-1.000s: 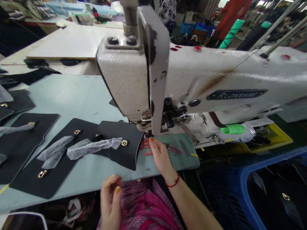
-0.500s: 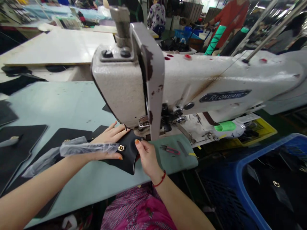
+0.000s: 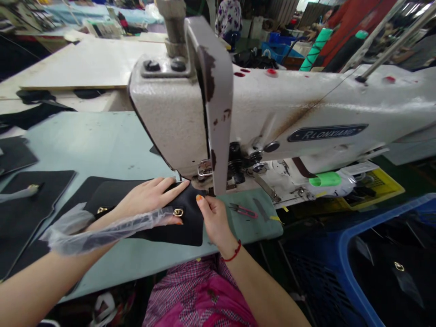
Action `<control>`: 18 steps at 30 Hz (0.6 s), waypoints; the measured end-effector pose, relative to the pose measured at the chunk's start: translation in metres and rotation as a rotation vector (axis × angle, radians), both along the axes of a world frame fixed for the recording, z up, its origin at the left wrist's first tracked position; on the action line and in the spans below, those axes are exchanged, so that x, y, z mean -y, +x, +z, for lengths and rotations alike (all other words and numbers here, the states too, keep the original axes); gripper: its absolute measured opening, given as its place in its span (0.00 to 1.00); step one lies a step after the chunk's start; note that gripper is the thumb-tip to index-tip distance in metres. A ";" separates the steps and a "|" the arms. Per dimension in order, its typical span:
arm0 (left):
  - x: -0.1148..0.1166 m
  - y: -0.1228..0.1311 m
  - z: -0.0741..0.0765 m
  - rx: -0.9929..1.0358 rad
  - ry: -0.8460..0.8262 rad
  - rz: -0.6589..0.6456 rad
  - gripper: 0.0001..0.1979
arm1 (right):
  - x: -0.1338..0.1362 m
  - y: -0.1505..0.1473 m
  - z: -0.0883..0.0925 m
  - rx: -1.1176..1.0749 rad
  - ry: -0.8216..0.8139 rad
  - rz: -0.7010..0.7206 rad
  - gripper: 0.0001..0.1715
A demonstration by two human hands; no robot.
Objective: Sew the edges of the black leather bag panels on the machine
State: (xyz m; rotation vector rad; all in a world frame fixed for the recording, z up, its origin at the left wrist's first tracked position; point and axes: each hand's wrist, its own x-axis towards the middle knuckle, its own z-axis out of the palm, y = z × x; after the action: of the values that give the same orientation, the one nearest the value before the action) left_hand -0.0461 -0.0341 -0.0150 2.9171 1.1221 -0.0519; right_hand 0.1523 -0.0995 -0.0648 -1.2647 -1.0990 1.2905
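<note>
A black leather panel with a gold metal buckle lies on the pale green work table, its far corner under the presser foot of a white industrial sewing machine. My left hand rests flat on the panel. My right hand pinches the panel's right edge just in front of the foot. A strip of clear plastic film lies across the panel and my left wrist. The needle is hidden behind the machine's grey guard.
Several black panels with buckles lie to the left. Red-handled thread snips sit on the table to the right. A blue crate holding black panels stands at lower right. A person in a red sleeve is beyond the machine.
My left hand has come up from near my lap onto the panel. The panel has slid and turned, bringing its corner under the presser foot. The plastic film has moved with it.
</note>
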 end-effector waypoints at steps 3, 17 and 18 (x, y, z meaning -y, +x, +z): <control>-0.001 -0.003 -0.007 0.071 0.006 -0.001 0.45 | -0.001 0.004 0.004 0.088 0.030 0.006 0.27; 0.005 0.003 -0.005 0.052 0.102 -0.056 0.43 | -0.004 0.012 0.000 0.143 0.048 0.069 0.27; 0.006 0.004 -0.005 0.050 0.101 -0.049 0.44 | -0.004 0.014 0.000 0.146 0.048 0.073 0.27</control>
State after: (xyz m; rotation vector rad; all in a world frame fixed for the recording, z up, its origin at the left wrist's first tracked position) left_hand -0.0416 -0.0401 -0.0197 3.0153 1.0776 0.0798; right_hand 0.1662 -0.0950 -0.0650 -1.3092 -1.2827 1.2339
